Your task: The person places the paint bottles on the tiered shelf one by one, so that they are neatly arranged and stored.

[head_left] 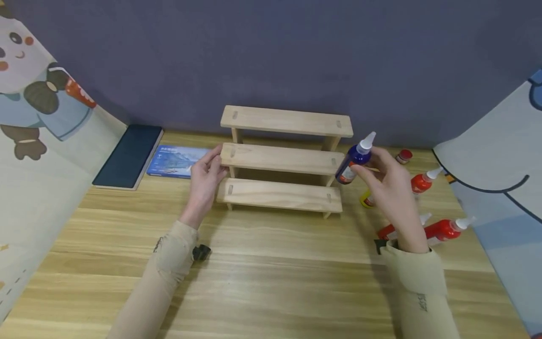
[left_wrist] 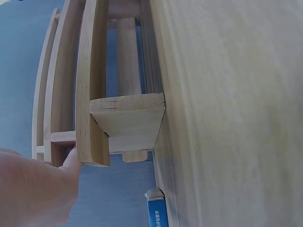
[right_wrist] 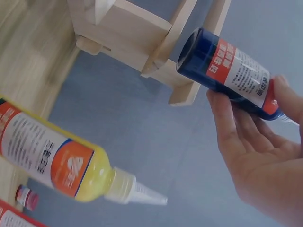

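A three-tier wooden step rack (head_left: 281,157) stands on the table near the dark back wall. My left hand (head_left: 204,181) grips the left end of its middle tier, thumb at the near side; in the left wrist view the fingertips are hidden behind the wood. Between thumb and fingers my right hand (head_left: 391,193) holds a dark blue squeeze bottle (head_left: 353,162) with a pointed nozzle. That bottle is raised beside the rack's right end, nozzle tilted up. In the right wrist view its orange-and-white label (right_wrist: 241,73) shows.
Below the right hand stands a yellow squeeze bottle (right_wrist: 80,165). Several red bottles (head_left: 421,182) and a small red-capped jar (head_left: 404,156) are at the right. A dark notebook (head_left: 129,155) and a blue landscape-printed box (head_left: 173,160) lie left. A small black object (head_left: 201,252) shows by the left sleeve.
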